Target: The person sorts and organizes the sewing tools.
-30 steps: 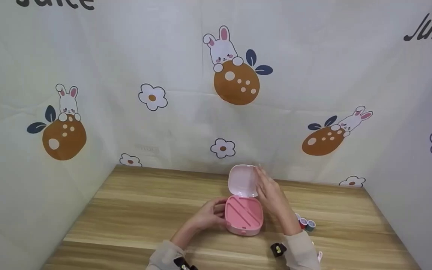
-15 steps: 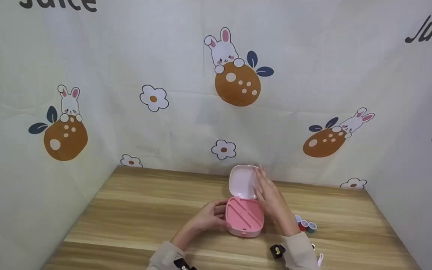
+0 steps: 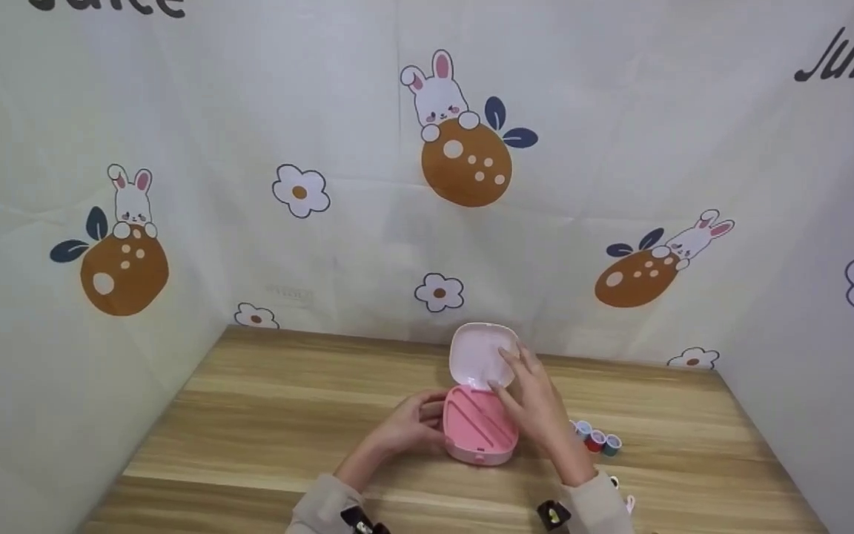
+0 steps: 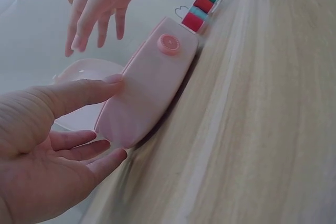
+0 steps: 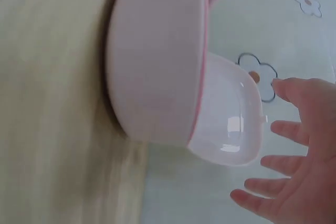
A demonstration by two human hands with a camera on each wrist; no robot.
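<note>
A pink plastic box (image 3: 480,426) stands on the table with its pale hinged lid (image 3: 475,356) raised at the back. Diagonal grooves cross its pink inner tray, and a round pink button (image 4: 169,44) sits on the front wall. My left hand (image 3: 408,426) rests along the box's left side, thumb at the front corner and fingers loosely bent against the wall. Over the right side of the lid and tray is my right hand (image 3: 538,393), fingers spread and holding nothing. In the right wrist view, that hand's fingertips are apart from the lid.
Several small thread spools (image 3: 596,440) in blue, red and green stand on the wooden table (image 3: 286,415) right of the box. A small pale pink item (image 3: 629,504), partly hidden by the right sleeve, lies nearer me. A patterned cloth backdrop (image 3: 353,245) encloses the table.
My right hand has come away from the lid's right edge, shifting down and forward of it with fingers spreading. The lid stays up, and my left hand keeps its place on the box.
</note>
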